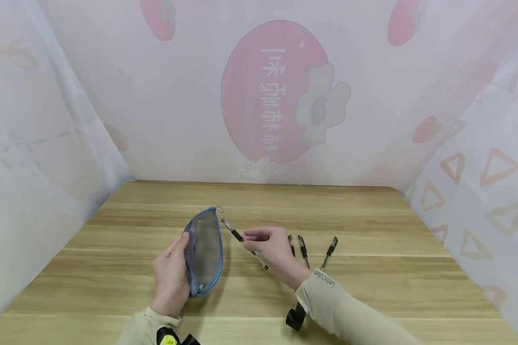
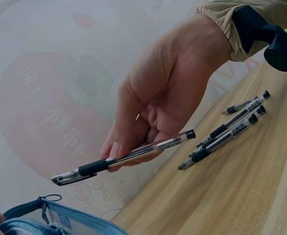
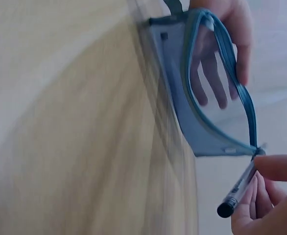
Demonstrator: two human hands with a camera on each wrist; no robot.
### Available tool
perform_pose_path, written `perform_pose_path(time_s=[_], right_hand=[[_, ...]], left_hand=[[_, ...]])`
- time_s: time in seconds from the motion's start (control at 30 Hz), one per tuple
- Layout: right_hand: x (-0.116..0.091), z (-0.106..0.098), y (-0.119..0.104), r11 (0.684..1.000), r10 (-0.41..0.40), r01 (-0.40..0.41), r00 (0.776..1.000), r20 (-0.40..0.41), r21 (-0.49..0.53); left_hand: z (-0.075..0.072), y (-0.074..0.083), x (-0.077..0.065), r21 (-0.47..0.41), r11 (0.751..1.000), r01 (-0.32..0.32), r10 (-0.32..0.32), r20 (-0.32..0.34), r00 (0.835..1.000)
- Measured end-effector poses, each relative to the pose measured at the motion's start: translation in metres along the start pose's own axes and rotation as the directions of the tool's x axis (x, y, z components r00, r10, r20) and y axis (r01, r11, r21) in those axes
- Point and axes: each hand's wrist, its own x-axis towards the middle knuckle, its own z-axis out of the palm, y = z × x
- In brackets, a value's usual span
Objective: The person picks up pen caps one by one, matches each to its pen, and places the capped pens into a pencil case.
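My left hand [image 1: 171, 278] holds a see-through zip pouch [image 1: 207, 254] with blue edging, thumb on the near side. Its mouth gapes open, and in the right wrist view the fingers show through the clear wall of the pouch [image 3: 182, 117]. To the right of it, my right hand [image 1: 274, 249] pinches a clear-barrelled pen [image 2: 92, 168] with a black grip between thumb and fingers. The capped end of this pen [image 1: 227, 224] points toward the pouch, a small gap away in the head view. Whether anything lies inside the pouch I cannot tell.
Several similar pens [image 2: 227, 134] lie on the wooden table [image 1: 155, 206], right of and partly behind my right wrist in the head view. A black wrist mount [image 1: 295, 317] hangs under the right sleeve. Printed curtains [image 1: 190, 120] enclose the table's back and sides.
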Motion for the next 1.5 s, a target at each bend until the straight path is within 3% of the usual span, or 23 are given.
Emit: perform_pose_path(time_s=[0.27,0.47,0.7,0.87,1.07,1.5], right_hand=[[-0.006,0.028,0.003,0.988,0.027,-0.02,0.999,-0.044,0.155],[-0.011,0.054,0.005,0.976,0.07,-0.047,0.992,-0.105,0.212],[-0.01,0.07,0.008,0.982,0.075,-0.049,0.987,-0.143,0.182],[-0.006,0.076,0.008,0.987,0.087,-0.063,0.983,-0.16,0.148],[-0.005,0.078,0.01,0.99,0.085,-0.069,0.987,-0.139,0.121],[-0.005,0.057,0.015,0.989,-0.022,0.033,0.997,-0.078,0.141]], left_hand=[[0.005,-0.003,-0.003,-0.028,1.0,-0.013,0.012,-0.05,0.999],[0.01,-0.007,-0.005,-0.017,1.0,-0.017,0.016,-0.064,0.998],[0.012,-0.009,-0.01,-0.02,1.0,0.008,-0.008,0.013,1.0],[0.012,-0.007,-0.012,-0.019,0.999,0.027,-0.026,0.052,0.998],[0.012,-0.007,-0.01,-0.035,0.998,0.042,-0.041,0.049,0.998],[0.006,-0.004,-0.004,-0.099,0.993,0.071,-0.065,0.058,0.996]])
